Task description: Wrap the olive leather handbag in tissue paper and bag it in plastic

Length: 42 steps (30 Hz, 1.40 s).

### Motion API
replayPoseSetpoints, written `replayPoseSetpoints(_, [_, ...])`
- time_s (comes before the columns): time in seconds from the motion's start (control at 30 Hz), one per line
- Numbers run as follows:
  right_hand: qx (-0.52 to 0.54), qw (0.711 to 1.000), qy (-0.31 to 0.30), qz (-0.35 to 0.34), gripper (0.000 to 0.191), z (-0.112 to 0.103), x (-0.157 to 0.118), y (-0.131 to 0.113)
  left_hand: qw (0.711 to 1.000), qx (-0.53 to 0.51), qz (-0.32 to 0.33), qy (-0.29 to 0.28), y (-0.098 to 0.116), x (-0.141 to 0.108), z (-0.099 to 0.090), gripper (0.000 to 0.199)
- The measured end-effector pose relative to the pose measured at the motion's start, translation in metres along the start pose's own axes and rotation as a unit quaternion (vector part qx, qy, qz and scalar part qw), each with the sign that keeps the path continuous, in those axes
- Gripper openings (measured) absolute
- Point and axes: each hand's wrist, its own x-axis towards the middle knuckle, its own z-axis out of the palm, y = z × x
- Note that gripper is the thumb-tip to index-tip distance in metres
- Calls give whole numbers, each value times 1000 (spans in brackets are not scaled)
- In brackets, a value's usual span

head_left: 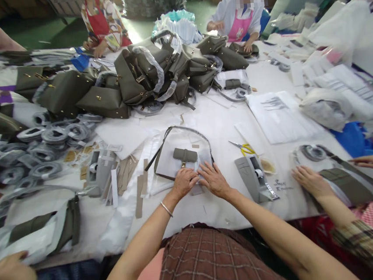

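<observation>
In front of me on the table lies an olive-grey handbag (167, 163), its front covered with white wrapping sheet. A dark flap tab (185, 154) with a gold clasp shows at its middle, and the strap arches behind it. My left hand (185, 182), a bangle on its wrist, rests on the bag's lower front just below the clasp, fingers slightly bent. Beside it, my right hand (215, 180) lies flat with fingers spread over the lower right of the wrapping. The fingertips of both hands nearly meet. Neither hand is wrapped around anything.
Tape dispensers stand left (100, 172) and right (254, 179); yellow-handled scissors (245, 146) lie nearby. Handbags (143, 73) are heaped behind, coiled straps (46, 140) at left. White sheets (280, 117) lie right. Co-workers' hands handle bags on both sides; two people work across the table.
</observation>
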Motion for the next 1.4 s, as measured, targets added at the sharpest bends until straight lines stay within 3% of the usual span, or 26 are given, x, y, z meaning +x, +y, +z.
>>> replayPoseSetpoints(0.07, [22,1000,8,2,39,-7,1,-2,1000,6,-29,11,2,2,2,9])
replayPoseSetpoints(0.17, [73,994,77,19,33,-20,-8,-12,999,-1,-39,16,4,2,3,6])
replayPoseSetpoints(0.23, [109,982,136,67,28,-23,-23,-20,999,-15,-36,14,4,2,2,7])
replayPoseSetpoints(0.3, [149,968,156,125,27,-18,-41,-28,999,-26,-38,11,3,3,0,10])
replayPoseSetpoints(0.43, [241,954,89,158,14,15,-58,-35,998,-32,-46,7,1,4,0,12])
replayPoseSetpoints(0.53, [248,947,63,193,26,38,-47,-40,999,-28,-45,6,-1,5,1,12])
replayPoseSetpoints(0.6, [220,949,57,217,21,46,-39,-45,999,-26,-46,3,-2,5,1,13])
replayPoseSetpoints(0.7, [200,957,56,200,2,44,-36,-51,999,-27,-44,-2,-3,5,1,14])
replayPoseSetpoints(0.87, [185,975,73,95,9,30,-46,-48,999,-24,-37,-2,-3,4,0,14])
replayPoseSetpoints(1.0, [240,969,47,46,22,30,-49,-43,999,-32,-40,-10,-4,4,-1,14])
replayPoseSetpoints(1.2, [262,960,56,80,32,37,-52,-47,999,-37,-21,-3,-6,1,1,16])
replayPoseSetpoints(1.4, [311,937,69,141,14,31,-52,-58,1000,1,13,10,-3,-1,6,11])
